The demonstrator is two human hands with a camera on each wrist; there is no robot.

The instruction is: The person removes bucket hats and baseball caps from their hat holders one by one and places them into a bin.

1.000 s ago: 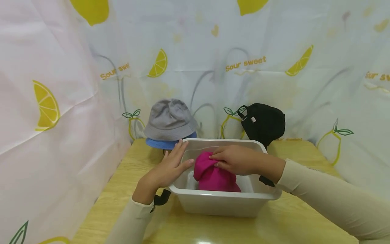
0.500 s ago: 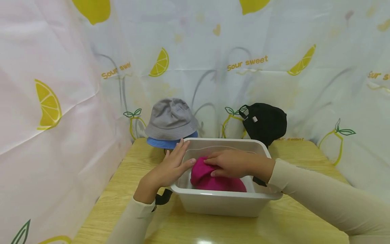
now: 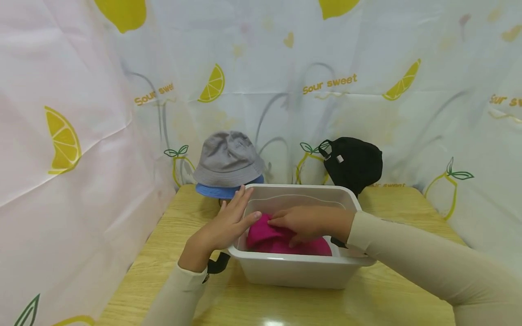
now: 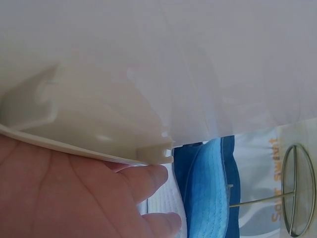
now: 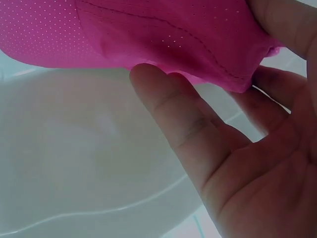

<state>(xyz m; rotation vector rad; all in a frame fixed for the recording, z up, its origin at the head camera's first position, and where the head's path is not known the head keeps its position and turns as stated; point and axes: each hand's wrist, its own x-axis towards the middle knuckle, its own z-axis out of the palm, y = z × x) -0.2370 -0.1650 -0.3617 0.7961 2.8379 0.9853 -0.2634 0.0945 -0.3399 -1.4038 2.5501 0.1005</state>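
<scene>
A pink cap (image 3: 267, 235) lies inside a white plastic bin (image 3: 299, 259) on a wood-grain desk (image 3: 306, 312), directly beneath the person's right hand (image 3: 311, 222). It sits towards the bin's left and near sides, its left end by the bin's left wall.

The cap is vivid magenta and soft, with its crown slumped and creased. Close up, from the right wrist, tiny perforations dot the fabric and a curved line of stitching crosses it.

The right hand reaches in from the right, palm down, fingers pointing left. Thumb and fingers are parted, touching the cap, with part of the fabric between them; whether they grip it cannot be told. The left hand (image 3: 228, 226) rests against the bin's left rim, fingers extended and thumb apart, holding nothing in a grasp.

Behind the bin, at left, a grey bucket hat (image 3: 230, 158) sits on top of a blue hat (image 3: 208, 191). At right, a black cap (image 3: 355, 165) stands before a white, lemon-printed backdrop (image 3: 265, 59).
</scene>
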